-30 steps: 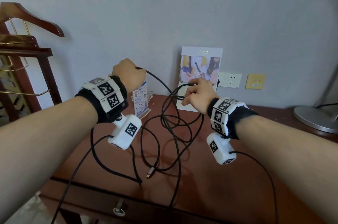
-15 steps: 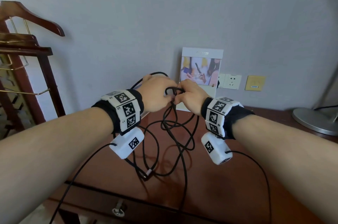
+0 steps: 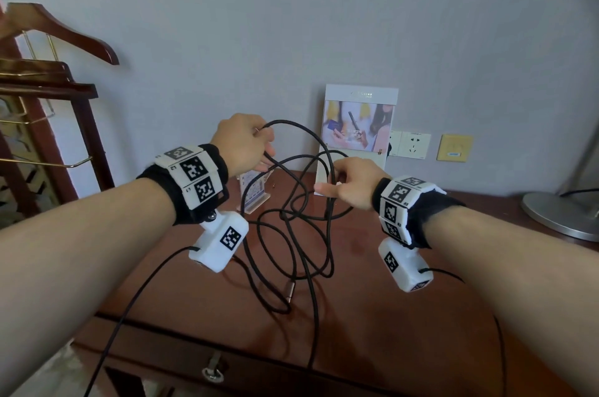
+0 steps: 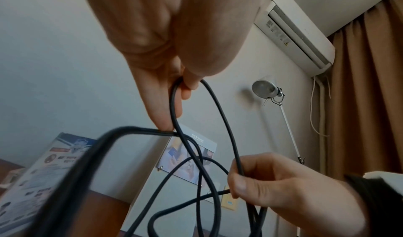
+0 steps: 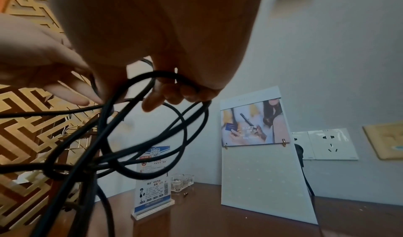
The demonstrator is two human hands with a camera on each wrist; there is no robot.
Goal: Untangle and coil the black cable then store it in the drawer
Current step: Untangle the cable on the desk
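Untangling is the step in hand: the left hand [image 3: 241,144] pinches one strand of the black cable [image 3: 293,225] up high, while the right hand [image 3: 348,182] has its fingers curled round a bundle of loops just beside it. Most of the cable hangs between them and trails in a snarl on the wooden desk [image 3: 372,315], one plug end lying free. Coiling seems premature (crossings remain); next, I judge, draw one strand clear of the loops, with the drawer [image 3: 214,370] below seemingly shut
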